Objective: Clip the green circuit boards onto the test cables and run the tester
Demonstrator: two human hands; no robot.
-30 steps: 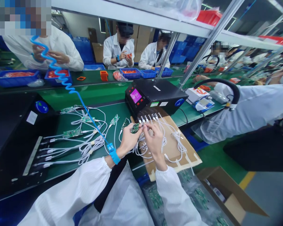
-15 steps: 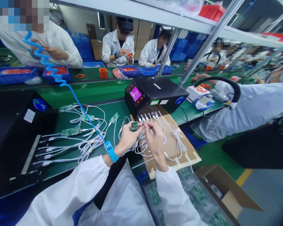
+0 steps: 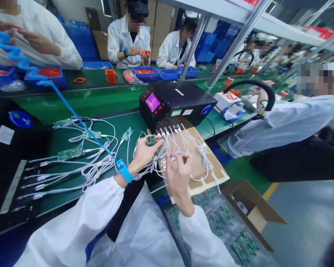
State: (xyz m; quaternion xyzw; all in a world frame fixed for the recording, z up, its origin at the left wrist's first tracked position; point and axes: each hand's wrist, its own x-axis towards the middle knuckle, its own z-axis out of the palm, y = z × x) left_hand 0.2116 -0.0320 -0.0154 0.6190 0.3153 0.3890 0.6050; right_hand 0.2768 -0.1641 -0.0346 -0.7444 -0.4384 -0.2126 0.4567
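Observation:
My left hand (image 3: 143, 152), with a blue strap at the wrist, is closed on a small green circuit board (image 3: 150, 140). Below and to the right of it, my right hand (image 3: 179, 171) is raised over the cardboard sheet (image 3: 194, 142) with its fingers bent together; what they hold, if anything, is too small to make out. White cables (image 3: 206, 157) run over the cardboard from a black box with a lit screen (image 3: 153, 101). More green boards (image 3: 71, 153) with white cables plugged in lie on the green bench to the left.
Another black box (image 3: 13, 148) stands at the left. A coiled blue cord (image 3: 69, 110) runs to my left wrist. Bagged green boards (image 3: 219, 222) and an open carton (image 3: 253, 211) are at the lower right. People in white coats work across the bench and at the right.
My right hand has come away from the board and moved down, apart from my left hand. My left hand still holds the board. The whole view has shifted.

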